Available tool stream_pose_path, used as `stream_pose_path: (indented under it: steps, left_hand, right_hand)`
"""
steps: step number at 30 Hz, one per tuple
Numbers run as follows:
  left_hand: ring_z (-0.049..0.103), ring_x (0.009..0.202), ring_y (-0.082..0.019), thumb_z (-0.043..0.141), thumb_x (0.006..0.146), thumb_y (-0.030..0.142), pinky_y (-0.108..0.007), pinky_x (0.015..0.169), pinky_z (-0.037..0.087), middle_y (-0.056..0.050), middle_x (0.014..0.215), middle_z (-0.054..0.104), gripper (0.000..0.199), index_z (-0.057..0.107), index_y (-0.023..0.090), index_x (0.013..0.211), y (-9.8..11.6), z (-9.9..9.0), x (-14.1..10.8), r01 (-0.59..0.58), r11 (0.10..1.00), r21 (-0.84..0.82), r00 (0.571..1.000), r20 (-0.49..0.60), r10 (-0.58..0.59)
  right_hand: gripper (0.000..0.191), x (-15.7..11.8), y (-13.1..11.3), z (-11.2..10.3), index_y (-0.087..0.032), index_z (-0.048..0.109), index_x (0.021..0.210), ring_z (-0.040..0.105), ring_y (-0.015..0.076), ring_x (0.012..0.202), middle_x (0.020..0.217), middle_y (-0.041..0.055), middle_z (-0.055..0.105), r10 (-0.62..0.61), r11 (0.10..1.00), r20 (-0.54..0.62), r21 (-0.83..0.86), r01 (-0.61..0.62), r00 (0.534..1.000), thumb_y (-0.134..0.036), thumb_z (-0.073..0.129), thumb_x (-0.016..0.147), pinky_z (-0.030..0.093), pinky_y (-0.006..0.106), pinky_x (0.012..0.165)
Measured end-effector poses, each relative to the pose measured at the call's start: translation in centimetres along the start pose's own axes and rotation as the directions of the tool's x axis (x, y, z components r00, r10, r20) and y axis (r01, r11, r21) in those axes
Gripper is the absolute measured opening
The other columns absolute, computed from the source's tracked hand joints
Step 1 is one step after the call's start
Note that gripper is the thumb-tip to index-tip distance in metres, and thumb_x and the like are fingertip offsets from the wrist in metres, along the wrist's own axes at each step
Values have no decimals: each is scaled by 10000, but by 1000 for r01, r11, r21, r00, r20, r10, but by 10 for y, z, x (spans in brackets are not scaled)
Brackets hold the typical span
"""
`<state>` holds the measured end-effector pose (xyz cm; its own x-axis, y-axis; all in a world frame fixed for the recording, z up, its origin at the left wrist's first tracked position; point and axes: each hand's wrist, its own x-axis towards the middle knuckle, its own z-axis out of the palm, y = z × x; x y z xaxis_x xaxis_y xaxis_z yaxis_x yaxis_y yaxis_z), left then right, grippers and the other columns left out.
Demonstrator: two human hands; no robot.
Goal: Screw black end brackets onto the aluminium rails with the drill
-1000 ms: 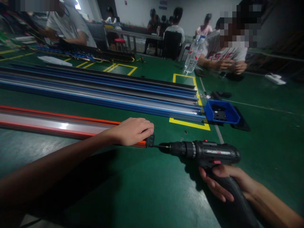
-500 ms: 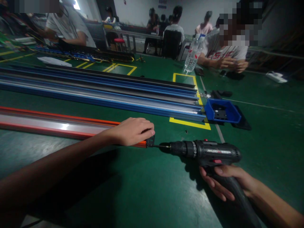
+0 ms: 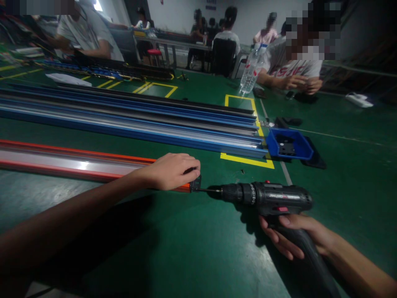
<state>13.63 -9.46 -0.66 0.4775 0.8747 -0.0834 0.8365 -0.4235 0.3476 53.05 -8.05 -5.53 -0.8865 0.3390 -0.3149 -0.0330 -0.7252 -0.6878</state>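
Note:
An orange-edged metal profile [image 3: 83, 164] lies on the green table, running in from the left edge. Its right end carries a small black end piece [image 3: 196, 183]. My left hand [image 3: 175, 171] is wrapped over that end of the profile, fingers closed on it. On the right, my right hand [image 3: 288, 236] grips a black power drill [image 3: 266, 198] by its handle. The drill lies level and points left, and the tip of its long thin bit meets the black end piece.
Several blue and black profiles [image 3: 155, 124] lie behind the orange one. At their right ends stands a blue tray [image 3: 290, 143] with dark parts. Water bottles [image 3: 250, 70] stand farther back. A person [image 3: 291, 68] sits across the table, another [image 3: 89, 37] at the upper left.
The whole view has shifted very slightly. Both hands, the drill and the orange profile keep the same positions relative to one another.

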Motion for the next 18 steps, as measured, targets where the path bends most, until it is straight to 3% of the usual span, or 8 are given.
stream_pose_path:
  steps: [18]
  left_hand:
    - [602,919,-204,370,1037,455,-321,737,356,-28,974,688,359,650,234,994,0,1,0,-14,1000,-17,1000,-15,14]
  right_hand:
    - [325,1,-1,2,-113,764,1083,571,58,413,801,81,720,6,1000,-7,-19,-6,1000,-385,686,923,562,205,518]
